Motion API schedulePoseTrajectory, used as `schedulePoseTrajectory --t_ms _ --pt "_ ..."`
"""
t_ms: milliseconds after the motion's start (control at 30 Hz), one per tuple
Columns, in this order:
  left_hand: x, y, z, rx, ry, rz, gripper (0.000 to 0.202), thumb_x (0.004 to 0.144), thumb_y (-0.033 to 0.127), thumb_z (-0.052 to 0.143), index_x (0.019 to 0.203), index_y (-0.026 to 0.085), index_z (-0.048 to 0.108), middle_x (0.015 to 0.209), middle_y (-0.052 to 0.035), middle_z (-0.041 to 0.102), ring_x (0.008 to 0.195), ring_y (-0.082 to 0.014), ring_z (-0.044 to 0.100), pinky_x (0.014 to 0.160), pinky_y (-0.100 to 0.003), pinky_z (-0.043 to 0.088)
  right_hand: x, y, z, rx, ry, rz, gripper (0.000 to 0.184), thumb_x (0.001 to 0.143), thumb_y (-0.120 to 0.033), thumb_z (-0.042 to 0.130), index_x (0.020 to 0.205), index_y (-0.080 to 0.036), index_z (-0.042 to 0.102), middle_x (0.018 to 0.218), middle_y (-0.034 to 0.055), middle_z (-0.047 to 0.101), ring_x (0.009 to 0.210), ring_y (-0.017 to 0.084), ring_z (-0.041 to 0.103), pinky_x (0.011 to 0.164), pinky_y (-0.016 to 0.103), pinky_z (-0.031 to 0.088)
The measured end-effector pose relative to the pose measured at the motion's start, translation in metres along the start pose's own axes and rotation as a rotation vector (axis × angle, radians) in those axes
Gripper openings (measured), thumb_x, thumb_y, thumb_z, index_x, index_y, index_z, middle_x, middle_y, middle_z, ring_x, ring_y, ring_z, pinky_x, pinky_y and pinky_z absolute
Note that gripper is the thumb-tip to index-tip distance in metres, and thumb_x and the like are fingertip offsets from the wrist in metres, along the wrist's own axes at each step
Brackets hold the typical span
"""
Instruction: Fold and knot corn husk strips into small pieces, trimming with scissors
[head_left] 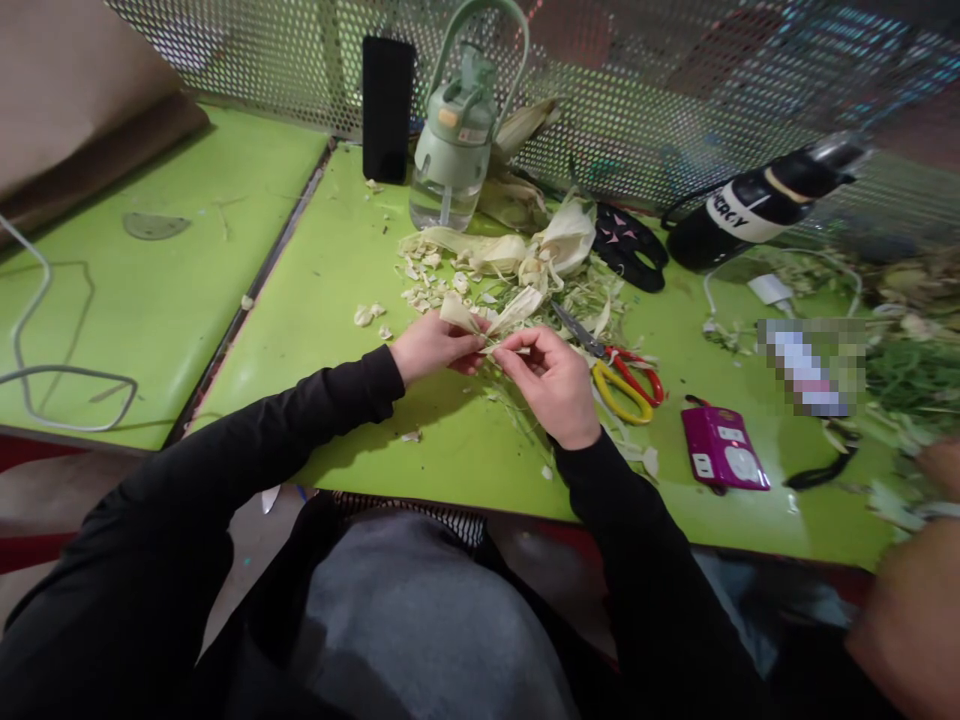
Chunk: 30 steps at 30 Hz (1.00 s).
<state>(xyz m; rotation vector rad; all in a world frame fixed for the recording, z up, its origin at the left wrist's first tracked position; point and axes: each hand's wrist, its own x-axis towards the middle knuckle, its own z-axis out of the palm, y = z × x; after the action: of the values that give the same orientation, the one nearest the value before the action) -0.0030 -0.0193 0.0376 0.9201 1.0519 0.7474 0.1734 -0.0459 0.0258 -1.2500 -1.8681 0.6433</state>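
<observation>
My left hand (439, 347) pinches a pale corn husk piece (517, 305) shaped a bit like a bow, its ends fanning upward. From the other side, my right hand (550, 378) closes thumb and fingers on the husk's lower part; the exact grip point is partly hidden. Scissors (622, 380) with red and yellow handles lie just right of my right hand, blades pointing up and left. Behind my hands is a heap of larger corn husks (555, 245) with small pale scraps (431, 290) and green shreds around it.
A black phone (388, 110) and a green water bottle (454, 140) stand at the back. A black bottle (750, 205), a purple power adapter (724, 448) and a white charger (771, 292) are to the right. Another person's arm (911, 610) shows at the right edge. Brown paper (82, 100) lies left.
</observation>
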Motion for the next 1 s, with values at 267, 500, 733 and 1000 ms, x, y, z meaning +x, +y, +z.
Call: schedulePoseTrajectory --t_ms 267,500,733,1000 --pt "0.0 0.001 -0.002 0.057 -0.024 0.004 0.011 0.091 -0.002 0.055 0.089 0.008 0.06 0.064 0.0018 0.064 0.056 -0.0061 0.061 0.072 -0.027 0.059 0.0 0.004 -0.004 -0.441 -0.055 -0.308 0.014 0.098 -0.029 0.056 0.092 -0.021 0.066 0.089 0.0072 0.073 0.081 0.021 0.067 0.075 0.035 0.053" --pt "-0.005 0.001 -0.004 0.073 -0.193 0.079 0.009 0.086 -0.002 0.061 0.085 0.006 0.065 0.069 0.0005 0.066 0.061 -0.005 0.063 0.07 -0.02 0.058 -0.001 0.007 0.002 -0.426 0.026 -0.287 0.01 0.095 -0.024 0.058 0.087 -0.022 0.063 0.085 0.0055 0.072 0.078 0.02 0.067 0.072 0.033 0.052" --pt "-0.004 0.006 -0.004 -0.126 -0.035 0.045 0.011 0.088 -0.001 0.059 0.086 0.009 0.057 0.064 0.0021 0.067 0.055 -0.0047 0.063 0.068 -0.02 0.057 0.003 0.014 0.001 -0.03 -0.034 -0.015 0.03 0.091 -0.044 0.065 0.11 -0.023 0.058 0.099 0.0063 0.074 0.085 0.021 0.07 0.076 0.037 0.056" --pt "-0.001 0.006 -0.001 0.033 0.079 0.076 0.013 0.087 -0.003 0.056 0.089 0.01 0.057 0.056 0.0063 0.06 0.051 -0.0055 0.057 0.064 -0.022 0.054 -0.002 0.004 0.001 -0.523 0.037 -0.375 0.011 0.096 -0.023 0.054 0.093 -0.022 0.064 0.09 0.0079 0.071 0.085 0.025 0.063 0.078 0.041 0.048"
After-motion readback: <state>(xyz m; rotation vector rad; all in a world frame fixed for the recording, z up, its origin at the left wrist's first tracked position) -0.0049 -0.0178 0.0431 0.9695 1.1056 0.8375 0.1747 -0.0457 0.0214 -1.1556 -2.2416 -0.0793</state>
